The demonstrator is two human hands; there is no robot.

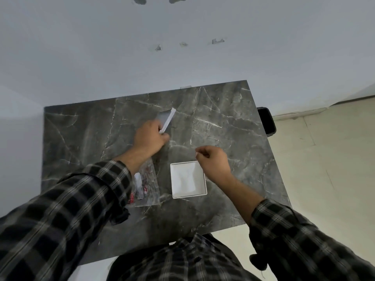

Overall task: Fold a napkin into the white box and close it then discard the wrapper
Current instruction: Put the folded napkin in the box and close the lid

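Note:
The open white box [204, 179] stands on the dark marble table [233, 126], with a white folded napkin [187, 178] lying inside it. My left hand [151, 136] is shut on the white box lid [168, 120], which is tilted on its edge above the table, farther back than the box. My right hand [213, 160] hovers over the box's far right corner, its fingers curled and pinched together; nothing shows in them. A clear plastic wrapper [149, 183] with red print lies flat to the left of the box, partly under my left forearm.
A black object [266, 120] sits just beyond the table's right edge. The table's back edge meets a grey wall [182, 47]. Pale floor [324, 159] lies to the right. My plaid sleeves cover the table's near corners.

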